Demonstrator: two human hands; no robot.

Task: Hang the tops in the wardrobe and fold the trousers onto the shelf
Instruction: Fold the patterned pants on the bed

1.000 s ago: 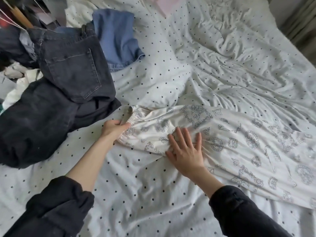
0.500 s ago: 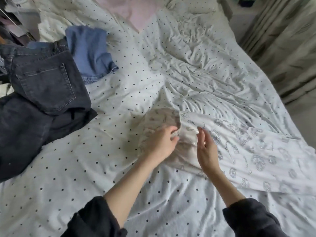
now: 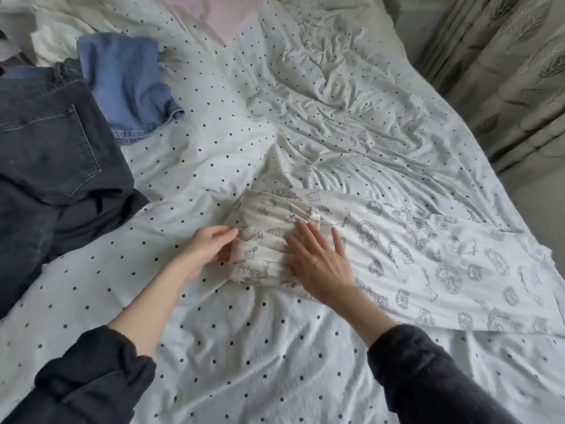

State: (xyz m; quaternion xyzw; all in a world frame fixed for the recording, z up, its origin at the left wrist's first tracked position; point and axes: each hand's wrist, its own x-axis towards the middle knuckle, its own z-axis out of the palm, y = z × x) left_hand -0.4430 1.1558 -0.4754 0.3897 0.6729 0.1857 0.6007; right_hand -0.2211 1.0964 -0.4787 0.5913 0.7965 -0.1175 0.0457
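Note:
White trousers with a dark line-drawn print [image 3: 428, 264] lie across the dotted bed sheet [image 3: 244, 347], their legs stretching to the right. Their waist end is folded over onto the legs in a thick bundle at the middle of the view. My right hand [image 3: 321, 264] lies flat on top of that fold, fingers straight and spread. My left hand [image 3: 211, 246] touches the fold's left edge with relaxed fingers, its thumb hidden under the cloth. Dark jeans [image 3: 52, 154] are heaped at the left.
Blue denim [image 3: 128, 84] lies beside the dark jeans at the upper left. A pink cloth [image 3: 226, 13] shows at the top of the bed. Patterned curtains [image 3: 513, 71] hang along the right side. More pale clothes are piled in the far left corner.
My left hand carried the waistband to the right and laid it over the legs. My right hand lifted off, then came down flat on the new fold. The view shifted right.

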